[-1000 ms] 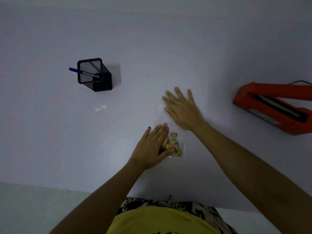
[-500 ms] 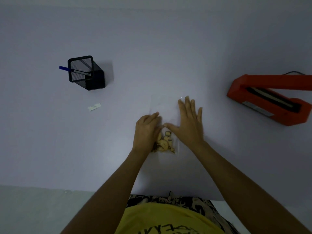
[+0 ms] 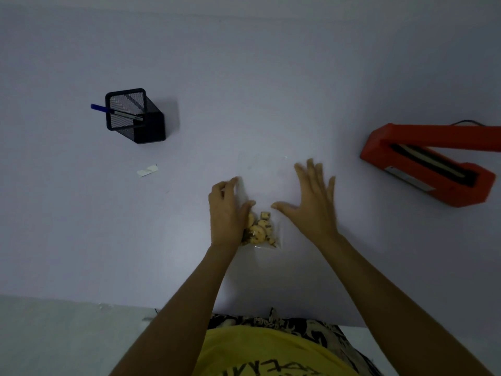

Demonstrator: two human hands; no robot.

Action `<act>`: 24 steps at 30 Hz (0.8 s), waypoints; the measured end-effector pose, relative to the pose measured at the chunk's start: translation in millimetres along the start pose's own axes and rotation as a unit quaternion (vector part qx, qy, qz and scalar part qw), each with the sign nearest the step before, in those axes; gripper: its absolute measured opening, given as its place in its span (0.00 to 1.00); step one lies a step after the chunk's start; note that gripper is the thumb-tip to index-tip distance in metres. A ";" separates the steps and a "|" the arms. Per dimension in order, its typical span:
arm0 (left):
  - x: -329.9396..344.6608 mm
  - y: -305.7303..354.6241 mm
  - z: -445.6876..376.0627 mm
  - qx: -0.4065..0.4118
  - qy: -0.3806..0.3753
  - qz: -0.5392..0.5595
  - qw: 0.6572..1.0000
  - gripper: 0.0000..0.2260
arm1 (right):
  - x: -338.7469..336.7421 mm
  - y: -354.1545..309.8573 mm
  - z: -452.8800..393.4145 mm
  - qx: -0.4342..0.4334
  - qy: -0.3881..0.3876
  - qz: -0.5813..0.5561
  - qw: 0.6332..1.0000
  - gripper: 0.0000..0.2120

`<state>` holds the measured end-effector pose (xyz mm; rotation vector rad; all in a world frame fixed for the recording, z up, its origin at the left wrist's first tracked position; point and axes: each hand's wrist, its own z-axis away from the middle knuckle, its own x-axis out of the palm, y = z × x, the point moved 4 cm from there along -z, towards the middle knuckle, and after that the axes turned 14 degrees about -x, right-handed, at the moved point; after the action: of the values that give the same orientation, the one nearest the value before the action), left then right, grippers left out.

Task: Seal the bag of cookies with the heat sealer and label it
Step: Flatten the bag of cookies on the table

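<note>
Head view, bag: the clear plastic bag of chocolate-chip cookies (image 3: 261, 229) is lying flat on the pale counter (image 3: 271, 90), its long axis running away from the person, open end far.
Left hand (image 3: 226, 213): curling onto the bag's left edge, apparently pinching it.
Right hand (image 3: 311, 202): hovering spread at the bag's right, holding nothing.
Sealer: the orange heat sealer (image 3: 431, 169) is sitting well right of the bag, nearer the right hand.
Label: a white strip (image 3: 147, 170) is lying left of the bag.
Writing: none legible.

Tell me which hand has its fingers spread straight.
The right hand: its fingers are spread straight over the clear plastic cookie bag, while the left hand curls at the bag's edge.
</note>
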<state>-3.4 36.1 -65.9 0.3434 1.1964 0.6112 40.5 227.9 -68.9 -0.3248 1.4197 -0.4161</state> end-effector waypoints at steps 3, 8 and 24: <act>0.1 3.2 -3.1 -0.009 -0.022 0.009 1.000 0.32 | 5.6 -4.9 -10.6 -0.023 -0.014 0.023 0.999 0.47; 0.9 5.5 -12.0 0.068 -0.024 -0.094 0.993 0.28 | -6.7 16.0 -44.2 0.014 0.008 0.031 0.999 0.49; -1.1 24.0 -28.8 -0.027 -0.118 -0.038 0.992 0.51 | -7.2 -2.3 -73.1 0.028 0.059 -0.055 0.996 0.18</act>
<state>-36.8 52.5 -61.6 0.3136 0.9610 0.5194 -32.9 231.3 -70.8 -0.3397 1.5058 -0.5718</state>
